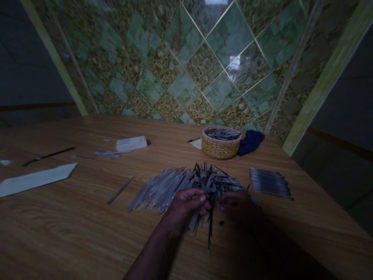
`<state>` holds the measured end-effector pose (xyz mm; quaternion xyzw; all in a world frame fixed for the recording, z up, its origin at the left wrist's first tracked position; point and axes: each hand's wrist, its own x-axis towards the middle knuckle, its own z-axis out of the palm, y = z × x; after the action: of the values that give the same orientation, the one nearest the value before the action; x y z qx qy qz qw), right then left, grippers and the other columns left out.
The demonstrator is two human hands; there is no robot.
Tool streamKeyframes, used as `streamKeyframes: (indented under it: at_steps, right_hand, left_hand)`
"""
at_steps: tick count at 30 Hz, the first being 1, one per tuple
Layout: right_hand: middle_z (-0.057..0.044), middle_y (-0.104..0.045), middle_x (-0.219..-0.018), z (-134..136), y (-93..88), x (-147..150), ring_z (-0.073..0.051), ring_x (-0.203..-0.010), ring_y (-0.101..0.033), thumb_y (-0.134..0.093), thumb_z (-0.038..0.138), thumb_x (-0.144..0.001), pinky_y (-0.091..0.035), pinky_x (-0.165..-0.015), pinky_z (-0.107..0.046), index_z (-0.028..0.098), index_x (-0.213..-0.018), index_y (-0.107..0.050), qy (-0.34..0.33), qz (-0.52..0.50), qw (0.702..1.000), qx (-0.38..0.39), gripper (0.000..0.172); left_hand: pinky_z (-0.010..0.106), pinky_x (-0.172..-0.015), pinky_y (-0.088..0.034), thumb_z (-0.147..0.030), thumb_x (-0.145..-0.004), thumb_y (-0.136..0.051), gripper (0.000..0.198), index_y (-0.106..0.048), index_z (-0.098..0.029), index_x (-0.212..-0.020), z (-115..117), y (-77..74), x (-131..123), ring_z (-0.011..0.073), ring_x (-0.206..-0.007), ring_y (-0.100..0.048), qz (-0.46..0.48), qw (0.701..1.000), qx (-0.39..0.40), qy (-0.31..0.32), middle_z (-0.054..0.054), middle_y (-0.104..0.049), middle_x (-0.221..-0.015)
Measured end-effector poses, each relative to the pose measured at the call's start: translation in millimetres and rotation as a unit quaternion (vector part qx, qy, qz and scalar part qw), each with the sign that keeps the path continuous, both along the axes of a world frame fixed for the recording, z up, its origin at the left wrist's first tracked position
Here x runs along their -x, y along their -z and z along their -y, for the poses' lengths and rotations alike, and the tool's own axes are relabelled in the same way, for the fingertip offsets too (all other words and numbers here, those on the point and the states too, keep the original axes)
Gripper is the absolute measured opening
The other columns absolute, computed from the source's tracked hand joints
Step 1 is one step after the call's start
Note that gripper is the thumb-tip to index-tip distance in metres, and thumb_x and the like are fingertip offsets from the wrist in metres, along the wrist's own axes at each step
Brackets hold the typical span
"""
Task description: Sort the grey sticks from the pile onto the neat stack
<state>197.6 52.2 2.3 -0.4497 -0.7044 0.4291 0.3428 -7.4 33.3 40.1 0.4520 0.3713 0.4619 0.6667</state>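
A loose pile of thin, greyish sticks in what look like clear sleeves point(170, 186) lies on the table, with dark thin sticks point(217, 177) tangled at its right end. My left hand point(188, 204) is over the near side of the pile, thumb and fingertips pinched together; what lies between them is too small to make out. Beside it, my right hand point(237, 204) is in shadow with curled fingers, and their contents are hidden. A long dark stick point(210, 229) points toward me below the hands. A small black piece point(221, 223) lies near my right hand.
A neat row of dark sticks point(269, 182) lies to the right. Farther back stand a filled woven basket point(220, 149) and a blue cloth point(252, 140). A white box point(131, 144), a white strip point(37, 179), a black stick point(48, 156) and one grey stick point(120, 190) lie leftward.
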Motion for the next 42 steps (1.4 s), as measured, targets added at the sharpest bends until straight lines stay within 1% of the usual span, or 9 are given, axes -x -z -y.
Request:
streamKeyframes:
  at_steps: [2,4,6,8,11,15,18,21,42]
  right_hand:
    - [0.0,-0.065,-0.063,1.2,-0.9,0.8,-0.013,-0.056,-0.058,-0.061,0.024,-0.067,-0.037,-0.049,-0.02,0.018,-0.073,-0.066,-0.07,0.171,0.98,-0.078,0.01]
    - [-0.003,-0.069,-0.071,4.2,-3.2,5.1,-0.017,-0.064,-0.061,-0.059,0.02,-0.067,-0.038,-0.053,-0.022,0.02,-0.078,-0.068,-0.107,0.324,0.931,-0.132,0.014]
    - [-0.005,-0.07,-0.072,6.9,-4.8,10.3,-0.018,-0.063,-0.062,-0.056,0.019,-0.068,-0.036,-0.051,-0.023,0.021,-0.078,-0.069,-0.109,0.412,0.891,-0.155,0.016]
    - [-0.005,-0.07,-0.07,7.7,-4.3,13.2,-0.017,-0.06,-0.061,-0.054,0.018,-0.069,-0.034,-0.05,-0.023,0.022,-0.074,-0.069,-0.114,0.434,0.88,-0.159,0.017]
    - [-0.001,-0.068,-0.069,4.7,-0.5,10.3,-0.015,-0.061,-0.06,-0.054,0.018,-0.07,-0.036,-0.053,-0.022,0.022,-0.072,-0.067,-0.132,0.343,0.917,-0.151,0.014]
    - [0.002,-0.064,-0.06,-0.9,1.8,0.8,-0.012,-0.048,-0.057,-0.06,0.029,-0.069,-0.038,-0.044,-0.02,0.019,-0.071,-0.061,-0.072,-0.002,0.997,0.011,0.01]
    - [0.002,-0.064,-0.053,-3.1,-1.3,-3.6,-0.011,-0.036,-0.053,-0.07,0.032,-0.06,-0.036,-0.036,-0.02,0.017,-0.068,-0.058,-0.014,-0.214,0.968,0.131,0.022]
    - [0.002,-0.062,-0.047,-4.3,-4.6,-5.7,-0.01,-0.033,-0.05,-0.076,0.028,-0.053,-0.035,-0.034,-0.019,0.016,-0.065,-0.057,-0.001,-0.319,0.936,0.149,0.025]
    - [-0.001,-0.06,-0.044,-2.4,-6.6,-2.8,-0.01,-0.035,-0.05,-0.079,0.031,-0.048,-0.035,-0.036,-0.02,0.013,-0.062,-0.066,0.011,-0.323,0.933,0.161,0.026]
  left_hand:
    - [0.023,-0.053,-0.043,-0.028,-0.064,-0.073,0.019,-0.067,-0.012,-0.073,-0.3,-0.7,0.2,0.0119,-0.052,-0.058,0.012,1.0,-0.001,-0.008,0.004,-0.069,-0.061]
    - [0.022,-0.052,-0.043,-0.028,-0.064,-0.073,0.019,-0.067,-0.013,-0.073,-0.4,-1.5,0.0,0.012,-0.052,-0.058,0.015,1.0,-0.001,-0.01,0.004,-0.068,-0.06]
    - [0.022,-0.051,-0.042,-0.028,-0.064,-0.073,0.018,-0.067,-0.012,-0.071,-0.1,-2.3,0.0,0.0114,-0.051,-0.057,0.007,1.0,-0.002,-0.009,0.004,-0.068,-0.059]
    - [0.022,-0.05,-0.041,-0.029,-0.064,-0.073,0.018,-0.067,-0.012,-0.068,0.2,-2.6,0.2,0.0106,-0.049,-0.056,-0.005,1.0,-0.006,-0.004,0.003,-0.067,-0.057]
    - [0.021,-0.05,-0.041,-0.03,-0.064,-0.072,0.019,-0.068,-0.012,-0.069,0.4,-1.2,1.0,0.01,-0.047,-0.054,-0.025,1.0,-0.013,0.004,0.003,-0.066,-0.056]
    - [0.02,-0.048,-0.039,-0.031,-0.063,-0.073,0.02,-0.068,-0.013,-0.07,1.1,1.6,0.6,0.0086,-0.044,-0.053,-0.062,0.998,-0.002,0.032,0.002,-0.066,-0.053]
    - [0.02,-0.046,-0.039,-0.033,-0.06,-0.074,0.023,-0.068,-0.012,-0.068,2.3,1.4,-1.8,0.0085,-0.043,-0.052,-0.085,0.995,0.003,0.055,0.002,-0.065,-0.051]
    - [0.02,-0.045,-0.038,-0.035,-0.06,-0.073,0.025,-0.067,-0.011,-0.065,3.0,1.3,-4.2,0.0085,-0.041,-0.051,-0.105,0.992,0.004,0.077,0.003,-0.064,-0.05]
    - [0.021,-0.045,-0.034,-0.032,-0.065,-0.066,0.019,-0.063,-0.013,-0.061,3.2,5.7,-4.7,0.0079,-0.042,-0.047,-0.189,0.976,0.001,0.107,-0.002,-0.059,-0.049]
